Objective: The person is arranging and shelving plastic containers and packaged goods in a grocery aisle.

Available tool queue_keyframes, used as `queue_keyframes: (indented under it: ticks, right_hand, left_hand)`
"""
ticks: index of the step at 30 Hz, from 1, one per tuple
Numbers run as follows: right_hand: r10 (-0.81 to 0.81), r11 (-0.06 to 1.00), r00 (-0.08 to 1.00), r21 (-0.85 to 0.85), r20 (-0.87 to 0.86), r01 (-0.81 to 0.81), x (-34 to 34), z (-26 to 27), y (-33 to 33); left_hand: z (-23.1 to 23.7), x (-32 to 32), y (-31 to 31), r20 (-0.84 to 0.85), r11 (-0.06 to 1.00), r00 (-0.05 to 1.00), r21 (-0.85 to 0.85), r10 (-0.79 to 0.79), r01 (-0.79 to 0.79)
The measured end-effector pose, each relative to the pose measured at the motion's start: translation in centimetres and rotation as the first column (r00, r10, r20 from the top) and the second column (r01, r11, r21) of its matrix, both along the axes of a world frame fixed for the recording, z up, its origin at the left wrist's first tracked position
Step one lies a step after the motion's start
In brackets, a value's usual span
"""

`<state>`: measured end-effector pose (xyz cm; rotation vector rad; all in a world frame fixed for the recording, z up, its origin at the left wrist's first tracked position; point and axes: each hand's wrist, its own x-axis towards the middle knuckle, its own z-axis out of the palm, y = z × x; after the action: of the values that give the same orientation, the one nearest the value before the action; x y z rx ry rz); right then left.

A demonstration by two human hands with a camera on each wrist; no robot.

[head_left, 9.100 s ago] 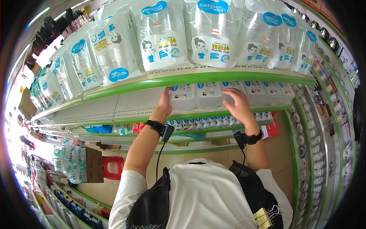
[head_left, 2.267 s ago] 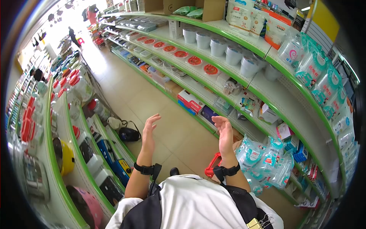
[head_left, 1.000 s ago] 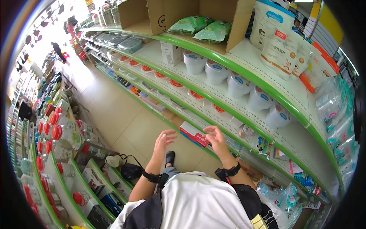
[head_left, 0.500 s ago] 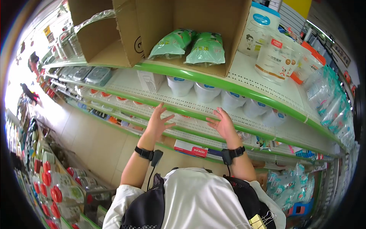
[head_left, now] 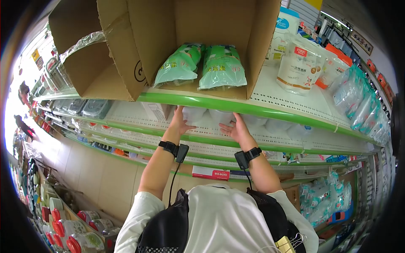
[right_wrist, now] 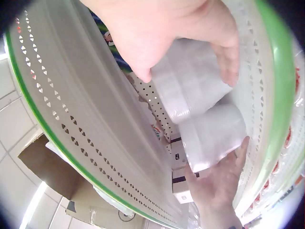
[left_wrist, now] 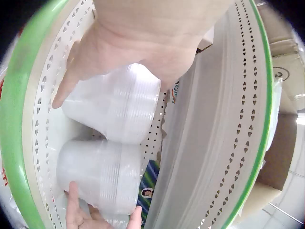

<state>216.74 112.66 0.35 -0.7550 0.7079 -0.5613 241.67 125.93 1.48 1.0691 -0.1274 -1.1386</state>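
Clearly, two ribbed, translucent plastic stacks [left_wrist: 121,102] touch.
Left hand [head_left: 176,125] and right hand [head_left: 240,131], fingers spread, flank their outer sides.

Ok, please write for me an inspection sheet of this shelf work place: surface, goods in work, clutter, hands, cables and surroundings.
Surface: white shelf with small holes and green edge; spills, nothing seen.
Job's things: two stacks of cloudy plastic tubs, side by side between the hands.
Clutter: small box left of the tubs; above, green packets in an open carton.
Hands: left hand and right hand at the outer sides of the stacks; firmness of hold cannot be told.
Cables: one hangs below each wrist camera; tangles, nothing seen.
Surroundings: tiled floor; teal-printed bags low on the right.
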Motion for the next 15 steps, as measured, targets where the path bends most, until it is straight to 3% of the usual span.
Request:
queue_keyframes:
  ticks: [5,7,13,15]
  right_hand:
    - [-0.103,0.993,0.991,0.063,0.084,0.097,0.6,1.3,-0.4]
    - [-0.139,0.989,0.979,0.075,0.148,0.129,0.4,2.0,0.3]
    - [-0.051,0.995,0.973,0.096,0.227,0.03,-1.7,1.5,4.6]
    - [0.001,0.997,0.951,0.069,0.309,-0.023,-3.0,2.7,6.5]
  left_hand:
    - [-0.9,1.1,0.4,-0.024,0.987,0.999,-0.156,-0.033,0.029]
    - [0.6,-0.4,2.0,-0.04,0.988,0.997,-0.131,0.073,-0.077]
    - [1.9,-1.0,7.5,-0.026,0.968,0.999,-0.25,0.026,-0.031]
    - [2.8,-1.7,10.0,0.005,0.98,1.0,-0.198,0.031,-0.029]
